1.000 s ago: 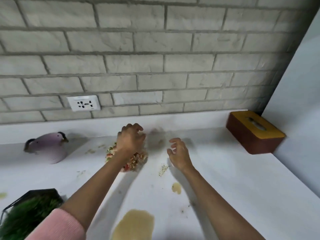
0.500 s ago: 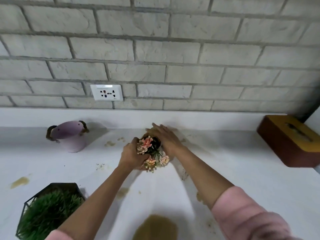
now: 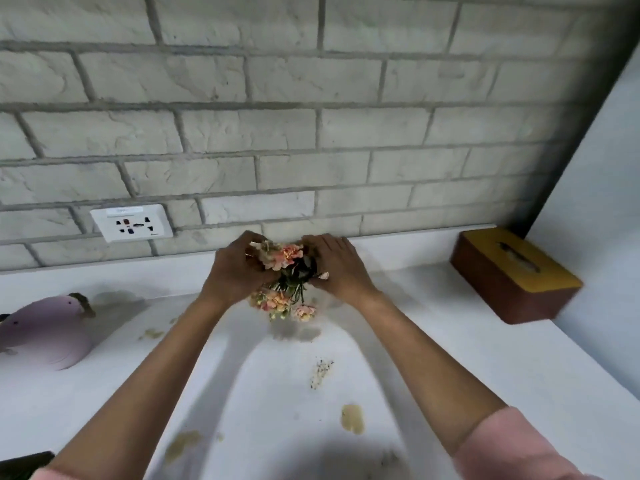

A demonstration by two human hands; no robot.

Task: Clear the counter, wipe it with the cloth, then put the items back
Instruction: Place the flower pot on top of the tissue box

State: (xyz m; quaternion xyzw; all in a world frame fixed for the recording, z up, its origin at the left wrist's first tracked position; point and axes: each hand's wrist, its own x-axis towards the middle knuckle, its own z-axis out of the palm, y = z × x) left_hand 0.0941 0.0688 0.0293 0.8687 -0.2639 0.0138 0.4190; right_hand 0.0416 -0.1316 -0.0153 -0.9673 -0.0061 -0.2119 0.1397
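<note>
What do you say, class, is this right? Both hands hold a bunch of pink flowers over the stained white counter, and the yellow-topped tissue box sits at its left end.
Not quite. The head view shows the tissue box at the right end of the counter, not the left. The rest holds: the left hand and right hand both hold the flower bunch over it.

I get one view only, from the wide-angle camera on the person's head. It faces forward and down across the white tabletop (image 3: 450,375) to the brick wall (image 3: 311,133) behind, close in: both forearms enter from the bottom edge, and the left hand (image 3: 235,271) and right hand (image 3: 341,268) hold the flower pot (image 3: 300,269) mid-frame.
</note>
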